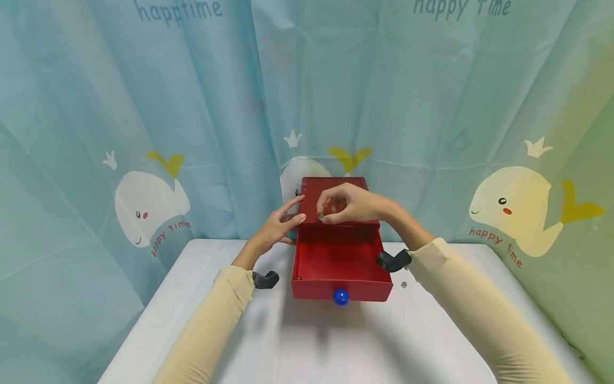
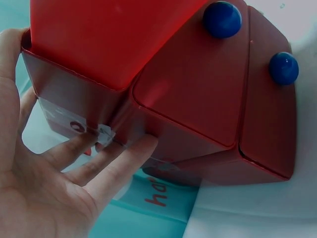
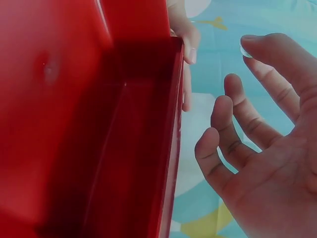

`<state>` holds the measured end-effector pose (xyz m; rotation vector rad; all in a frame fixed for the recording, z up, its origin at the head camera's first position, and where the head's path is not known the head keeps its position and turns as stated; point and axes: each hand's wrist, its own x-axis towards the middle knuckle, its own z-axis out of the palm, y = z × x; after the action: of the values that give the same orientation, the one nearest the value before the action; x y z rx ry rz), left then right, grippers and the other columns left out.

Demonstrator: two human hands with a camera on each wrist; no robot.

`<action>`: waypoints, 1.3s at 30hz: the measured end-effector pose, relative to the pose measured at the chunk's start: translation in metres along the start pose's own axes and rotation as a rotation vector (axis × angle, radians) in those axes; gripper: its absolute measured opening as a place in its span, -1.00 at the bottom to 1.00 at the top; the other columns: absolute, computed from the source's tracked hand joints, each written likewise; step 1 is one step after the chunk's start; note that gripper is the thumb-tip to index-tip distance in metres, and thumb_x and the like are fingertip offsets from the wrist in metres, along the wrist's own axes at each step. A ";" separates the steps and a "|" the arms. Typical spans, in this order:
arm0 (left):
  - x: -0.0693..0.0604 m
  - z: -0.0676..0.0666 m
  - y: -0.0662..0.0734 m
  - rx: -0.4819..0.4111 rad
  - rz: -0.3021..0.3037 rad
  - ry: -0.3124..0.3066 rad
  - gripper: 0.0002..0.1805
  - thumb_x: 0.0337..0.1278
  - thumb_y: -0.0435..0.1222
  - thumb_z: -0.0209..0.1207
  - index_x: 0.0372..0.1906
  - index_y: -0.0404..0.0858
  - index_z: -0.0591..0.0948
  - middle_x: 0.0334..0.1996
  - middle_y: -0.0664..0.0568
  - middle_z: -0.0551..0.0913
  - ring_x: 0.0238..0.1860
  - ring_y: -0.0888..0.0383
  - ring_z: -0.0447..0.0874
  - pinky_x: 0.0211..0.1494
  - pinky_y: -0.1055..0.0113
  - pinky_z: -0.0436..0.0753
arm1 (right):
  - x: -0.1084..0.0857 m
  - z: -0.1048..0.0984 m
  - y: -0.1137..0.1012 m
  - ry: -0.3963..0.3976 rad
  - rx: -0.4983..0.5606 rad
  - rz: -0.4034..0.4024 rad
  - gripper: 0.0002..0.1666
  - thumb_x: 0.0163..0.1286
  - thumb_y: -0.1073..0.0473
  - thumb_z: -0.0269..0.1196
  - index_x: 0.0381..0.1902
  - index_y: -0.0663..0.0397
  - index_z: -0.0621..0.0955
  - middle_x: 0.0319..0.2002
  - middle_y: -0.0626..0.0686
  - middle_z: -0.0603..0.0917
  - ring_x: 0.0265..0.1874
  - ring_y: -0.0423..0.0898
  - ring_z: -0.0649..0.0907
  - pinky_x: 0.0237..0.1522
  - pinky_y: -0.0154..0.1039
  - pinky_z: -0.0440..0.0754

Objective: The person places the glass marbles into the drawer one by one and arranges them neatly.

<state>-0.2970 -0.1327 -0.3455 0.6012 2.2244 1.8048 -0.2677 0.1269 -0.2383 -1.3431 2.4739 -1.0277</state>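
A red box with drawers (image 1: 310,188) stands on the white table, its top drawer (image 1: 342,258) pulled out toward me by a blue knob-bearing front. My left hand (image 1: 274,228) touches the box's left side, fingers mostly straight against it in the left wrist view and thumb near the front top edge. Above the box top, my right hand (image 1: 355,202) pinches a small round greyish piece (image 1: 321,216) between thumb and index finger. The other fingers curve loosely, as the right wrist view shows. What the piece is, I cannot tell.
Below the open drawer are two closed drawer fronts with blue knobs (image 2: 222,20). A small round silvery piece (image 1: 404,285) lies on the table right of the box, with another near the right wrist. Behind the table hangs a whale-print curtain (image 1: 230,133).
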 end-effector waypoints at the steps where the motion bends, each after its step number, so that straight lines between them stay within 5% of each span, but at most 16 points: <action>1: 0.000 0.000 0.000 0.000 0.000 -0.001 -0.29 0.38 0.02 0.20 0.57 0.30 0.26 0.46 -0.18 0.39 0.39 -0.19 0.45 -0.02 -0.13 0.74 | 0.000 0.000 0.000 0.000 0.005 0.002 -0.90 0.38 0.18 0.40 -0.18 -0.01 0.69 -0.31 -0.01 0.69 -0.33 0.01 0.63 -0.26 -0.18 0.64; 11: 0.001 -0.001 -0.002 0.010 0.001 0.007 -0.31 0.39 0.02 0.20 0.56 0.31 0.28 0.48 -0.18 0.37 0.42 -0.18 0.41 0.01 -0.20 0.70 | 0.000 0.002 0.005 0.004 0.016 0.028 -0.90 0.36 0.17 0.41 -0.19 -0.09 0.69 -0.31 -0.01 0.70 -0.33 0.00 0.64 -0.25 -0.15 0.67; 22: 0.001 -0.001 -0.001 0.005 -0.009 -0.007 -0.30 0.40 0.02 0.18 0.57 0.31 0.26 0.49 -0.18 0.35 0.43 -0.18 0.40 0.02 -0.19 0.71 | 0.000 0.003 0.009 0.024 -0.020 0.035 -0.65 0.32 0.08 0.46 0.01 0.05 0.69 -0.22 -0.02 0.68 -0.19 -0.03 0.64 -0.13 -0.08 0.67; 39: 0.002 -0.001 0.000 0.004 -0.016 -0.003 -0.31 0.40 0.01 0.19 0.57 0.31 0.26 0.47 -0.18 0.38 0.41 -0.18 0.42 0.02 -0.19 0.71 | -0.008 -0.003 0.009 0.070 -0.037 0.049 -0.56 0.32 0.08 0.46 0.11 0.10 0.66 -0.18 -0.04 0.70 -0.20 -0.02 0.67 -0.13 -0.06 0.69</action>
<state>-0.2986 -0.1326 -0.3452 0.5842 2.2256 1.7904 -0.2700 0.1381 -0.2434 -1.2715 2.5756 -1.0401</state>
